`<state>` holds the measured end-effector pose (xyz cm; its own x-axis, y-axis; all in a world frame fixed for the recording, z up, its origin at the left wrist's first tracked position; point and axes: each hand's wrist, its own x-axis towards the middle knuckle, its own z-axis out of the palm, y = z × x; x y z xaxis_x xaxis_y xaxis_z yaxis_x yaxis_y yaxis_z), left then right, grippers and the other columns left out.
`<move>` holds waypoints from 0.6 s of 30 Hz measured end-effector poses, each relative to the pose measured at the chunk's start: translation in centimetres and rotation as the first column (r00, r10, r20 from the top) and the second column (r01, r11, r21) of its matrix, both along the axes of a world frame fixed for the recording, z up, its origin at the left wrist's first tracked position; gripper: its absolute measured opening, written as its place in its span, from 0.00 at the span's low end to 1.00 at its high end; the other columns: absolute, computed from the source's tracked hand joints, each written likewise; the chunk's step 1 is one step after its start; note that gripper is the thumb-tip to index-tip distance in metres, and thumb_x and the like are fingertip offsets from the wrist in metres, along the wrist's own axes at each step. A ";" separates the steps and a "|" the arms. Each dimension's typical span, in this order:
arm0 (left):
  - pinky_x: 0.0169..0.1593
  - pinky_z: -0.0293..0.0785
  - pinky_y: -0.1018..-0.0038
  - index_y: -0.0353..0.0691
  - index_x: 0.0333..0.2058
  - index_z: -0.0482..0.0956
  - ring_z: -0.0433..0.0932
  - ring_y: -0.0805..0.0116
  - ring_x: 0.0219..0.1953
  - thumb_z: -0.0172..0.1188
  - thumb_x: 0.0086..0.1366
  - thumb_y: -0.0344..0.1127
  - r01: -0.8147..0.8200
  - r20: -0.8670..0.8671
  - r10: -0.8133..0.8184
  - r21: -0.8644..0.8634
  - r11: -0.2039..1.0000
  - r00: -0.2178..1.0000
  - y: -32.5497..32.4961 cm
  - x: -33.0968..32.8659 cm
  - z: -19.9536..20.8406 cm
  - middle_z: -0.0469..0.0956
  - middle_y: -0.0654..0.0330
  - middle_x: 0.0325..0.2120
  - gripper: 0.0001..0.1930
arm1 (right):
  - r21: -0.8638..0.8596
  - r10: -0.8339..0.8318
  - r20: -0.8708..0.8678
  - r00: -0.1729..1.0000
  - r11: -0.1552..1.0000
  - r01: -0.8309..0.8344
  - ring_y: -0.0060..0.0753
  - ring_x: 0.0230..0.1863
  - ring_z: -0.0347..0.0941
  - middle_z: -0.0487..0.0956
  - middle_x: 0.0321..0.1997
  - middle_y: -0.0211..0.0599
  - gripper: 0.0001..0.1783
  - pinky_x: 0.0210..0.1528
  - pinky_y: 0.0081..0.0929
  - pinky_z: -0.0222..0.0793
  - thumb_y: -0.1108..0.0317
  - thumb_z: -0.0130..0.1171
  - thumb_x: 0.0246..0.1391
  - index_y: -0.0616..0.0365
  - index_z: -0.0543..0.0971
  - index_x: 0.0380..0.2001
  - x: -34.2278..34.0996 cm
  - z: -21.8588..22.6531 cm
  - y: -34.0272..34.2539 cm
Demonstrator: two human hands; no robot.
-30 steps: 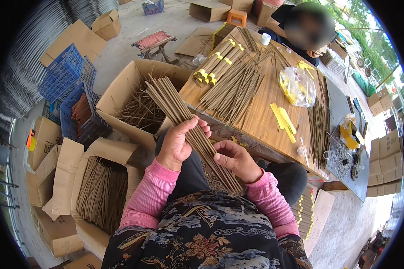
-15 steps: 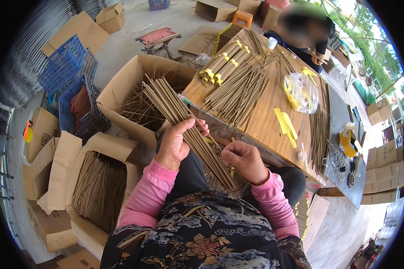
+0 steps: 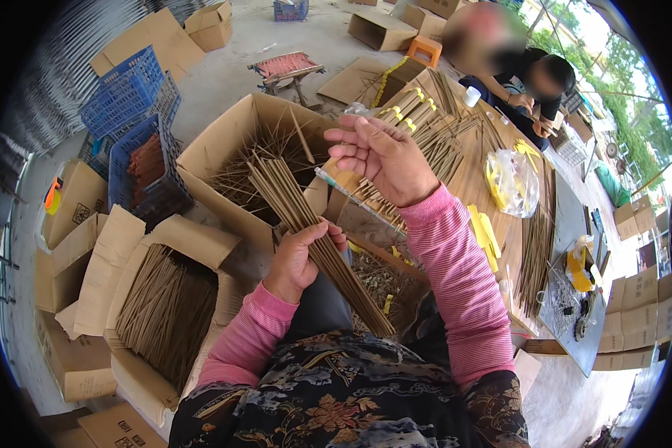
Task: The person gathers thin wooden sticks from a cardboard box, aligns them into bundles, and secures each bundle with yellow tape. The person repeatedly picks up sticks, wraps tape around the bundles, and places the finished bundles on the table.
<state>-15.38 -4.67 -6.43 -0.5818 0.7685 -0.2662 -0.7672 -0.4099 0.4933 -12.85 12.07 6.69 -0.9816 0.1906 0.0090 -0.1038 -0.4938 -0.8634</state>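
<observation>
My left hand (image 3: 300, 260) is closed around a bundle of thin brown sticks (image 3: 295, 210), held slantwise above my lap. My right hand (image 3: 388, 158) is raised over the table's near corner, fingers apart, with nothing in it. A single brown stick (image 3: 301, 136) shows between that hand and the large open carton (image 3: 220, 213), seemingly in the air over the carton. Loose sticks (image 3: 254, 175) lie criss-crossed inside this carton. Beside it on the left, a smaller carton (image 3: 97, 272) holds many sticks packed side by side (image 3: 164, 310).
The wooden table (image 3: 474, 175) bears yellow-banded stick bundles (image 3: 411, 112), yellow strips (image 3: 485, 235) and a plastic bag (image 3: 514, 183). A grey board (image 3: 564, 299) adjoins it. Blue crates (image 3: 145, 160) stand left. A small stool (image 3: 285, 67) stands behind the carton. People (image 3: 530, 82) sit across the table.
My right hand has left the bundle, moving up and away with its fingers opening. One stick now appears apart, over the large carton. My left hand keeps the bundle. The view has shifted slightly.
</observation>
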 end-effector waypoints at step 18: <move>0.36 0.76 0.66 0.38 0.31 0.73 0.76 0.65 0.30 0.54 0.58 0.28 0.101 -0.211 -0.069 0.146 0.984 0.975 6.3 -0.1 4.3 0.75 0.57 0.25 0.03 | 0.115 -0.055 0.260 0.964 0.993 0.025 0.31 0.47 0.68 0.71 0.45 0.42 0.28 0.52 0.28 0.65 0.51 0.42 0.59 0.67 0.64 0.51 17.5 -10.6 4.6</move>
<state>-15.49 1.64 -2.14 -0.5422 0.8399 -0.0227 -0.6923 -0.4313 0.5786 4.69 16.63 -3.94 -0.9440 0.2421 -0.2243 0.1154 -0.3946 -0.9116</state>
